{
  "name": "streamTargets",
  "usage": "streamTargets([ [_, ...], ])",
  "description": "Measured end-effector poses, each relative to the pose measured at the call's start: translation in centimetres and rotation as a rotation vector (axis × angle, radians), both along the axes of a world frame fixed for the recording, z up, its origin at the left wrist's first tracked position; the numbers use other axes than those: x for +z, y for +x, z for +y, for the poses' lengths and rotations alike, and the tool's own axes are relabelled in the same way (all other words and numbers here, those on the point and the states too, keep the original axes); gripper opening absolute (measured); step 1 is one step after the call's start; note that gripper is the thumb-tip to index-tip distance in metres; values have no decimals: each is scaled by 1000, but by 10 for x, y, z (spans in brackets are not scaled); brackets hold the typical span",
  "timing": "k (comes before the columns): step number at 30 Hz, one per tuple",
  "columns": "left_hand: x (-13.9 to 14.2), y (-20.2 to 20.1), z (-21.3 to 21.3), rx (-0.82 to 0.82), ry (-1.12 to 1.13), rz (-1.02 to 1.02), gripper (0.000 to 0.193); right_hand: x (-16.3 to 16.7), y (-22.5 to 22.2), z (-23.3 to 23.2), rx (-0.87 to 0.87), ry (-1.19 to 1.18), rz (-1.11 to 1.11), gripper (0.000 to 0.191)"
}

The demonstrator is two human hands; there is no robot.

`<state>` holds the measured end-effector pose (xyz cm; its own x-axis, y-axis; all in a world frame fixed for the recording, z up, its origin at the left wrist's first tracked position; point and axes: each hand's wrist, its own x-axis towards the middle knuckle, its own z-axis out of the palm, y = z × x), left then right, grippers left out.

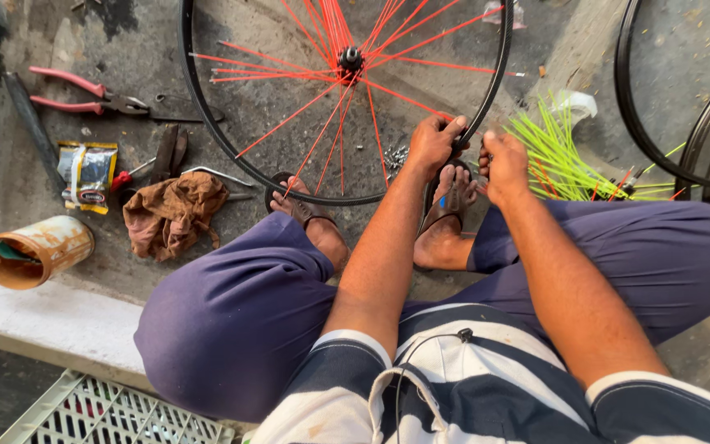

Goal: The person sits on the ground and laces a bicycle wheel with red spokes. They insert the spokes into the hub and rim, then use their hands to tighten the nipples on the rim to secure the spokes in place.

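A black bicycle wheel rim [207, 136] with red spokes [293, 115] fanning from a dark hub [349, 59] lies on the concrete floor in front of me. My left hand [434, 141] grips the rim at its near right side, thumb over the top. Just right of it, my right hand [504, 164] is closed at the rim, pinching something small that I cannot make out. My sandalled feet [445, 215] rest under the near edge of the wheel.
A bundle of green spokes [556, 156] lies right of my hands, with more black rims [700, 140] beyond. At left are red-handled pliers [76, 92], a brown rag [172, 212], a snack packet [88, 174], a rusty tin [36, 251] and a white crate [100, 411].
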<state>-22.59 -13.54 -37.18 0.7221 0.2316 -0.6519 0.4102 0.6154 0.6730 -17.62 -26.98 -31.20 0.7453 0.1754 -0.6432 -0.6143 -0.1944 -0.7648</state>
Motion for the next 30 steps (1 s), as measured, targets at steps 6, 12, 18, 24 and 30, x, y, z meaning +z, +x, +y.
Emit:
streamTargets([
  [6, 4, 2, 2, -13, 25, 24, 34, 14, 4, 5, -123, -55, 165, 51],
  [12, 10, 3, 5, -21, 11, 38, 37, 22, 5, 11, -23, -235, 86, 58],
  [18, 15, 2, 7, -11, 4, 25, 34, 27, 6, 15, 57, -142, -94, 44],
  [24, 19, 3, 7, -16, -27, 9, 34, 27, 2, 16, 104, -99, -184, 32],
  [30, 20, 2, 7, 9, -64, 5, 32, 27, 2, 16, 9, -22, -60, 41],
])
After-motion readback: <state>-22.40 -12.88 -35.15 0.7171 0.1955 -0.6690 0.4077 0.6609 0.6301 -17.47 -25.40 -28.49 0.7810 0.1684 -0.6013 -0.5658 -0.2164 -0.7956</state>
